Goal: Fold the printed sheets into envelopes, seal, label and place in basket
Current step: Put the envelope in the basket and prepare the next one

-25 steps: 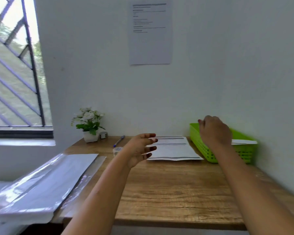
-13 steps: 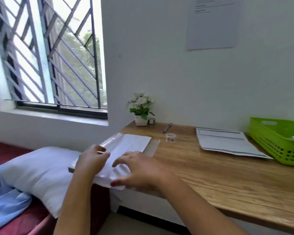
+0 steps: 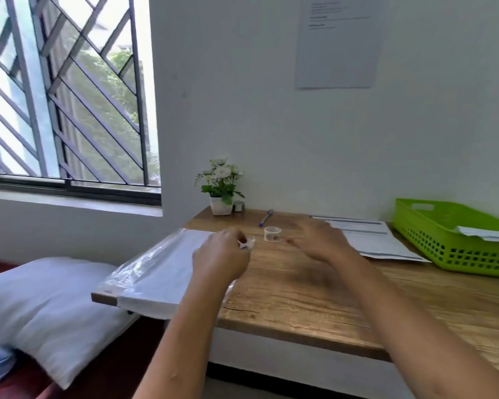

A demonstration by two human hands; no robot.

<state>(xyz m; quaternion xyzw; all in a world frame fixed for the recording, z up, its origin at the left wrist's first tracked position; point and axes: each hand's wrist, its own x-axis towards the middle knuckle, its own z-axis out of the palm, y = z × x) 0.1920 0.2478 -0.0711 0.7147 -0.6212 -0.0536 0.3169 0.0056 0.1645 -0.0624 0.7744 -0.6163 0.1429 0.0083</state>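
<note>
A pack of white envelopes in clear plastic wrap [image 3: 159, 269] lies on the left end of the wooden desk [image 3: 314, 300], overhanging its near edge. My left hand [image 3: 222, 254] is over the pack's far right part, and its curled fingers pinch a crinkled bit of the wrap [image 3: 247, 243]. My right hand [image 3: 320, 243], blurred, hovers above the desk with fingers spread and holds nothing. The printed sheets [image 3: 383, 241] lie just right of it. A green basket [image 3: 444, 240] at the far right holds a white envelope [image 3: 487, 233].
A small roll of clear tape [image 3: 272, 234] stands between my hands, with a blue pen [image 3: 265, 218] behind it. A potted white flower [image 3: 221, 188] sits at the wall. A white pillow [image 3: 41, 298] lies left of and below the desk, under the barred window.
Both hands have left the near end of the pack. My left hand moved to its far right part and pinches the wrap; my right hand swung right over the desk.
</note>
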